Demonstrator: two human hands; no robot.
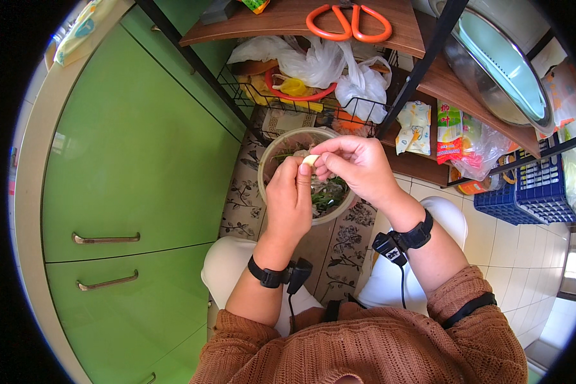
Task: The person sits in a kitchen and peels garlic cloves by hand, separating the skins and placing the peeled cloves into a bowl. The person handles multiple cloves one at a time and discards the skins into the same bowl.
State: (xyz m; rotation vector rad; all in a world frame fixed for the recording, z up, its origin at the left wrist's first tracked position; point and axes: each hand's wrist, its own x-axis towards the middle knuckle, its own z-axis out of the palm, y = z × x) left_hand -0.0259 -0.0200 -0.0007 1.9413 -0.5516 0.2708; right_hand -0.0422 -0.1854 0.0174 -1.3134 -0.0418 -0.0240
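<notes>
A pale, peeled-looking garlic clove (310, 160) is pinched between the thumb and forefinger of my left hand (289, 194). My right hand (357, 165) meets it from the right, its thumb and forefinger at the clove's end. Whether those fingertips pinch any skin is too small to tell. Both hands are above a round plastic bin (265, 168) standing on the floor between my knees. Green plant scraps (330, 194) and crumpled clear plastic lie inside it, partly hidden by my hands.
Green cabinets (134, 158) run along the left. Ahead stands a shelf rack (288, 26) bearing orange-handled scissors (350, 24), above a wire basket (312, 91) of plastic bags. A metal basin (485, 86) sits at upper right; a blue crate (523, 187) is below it.
</notes>
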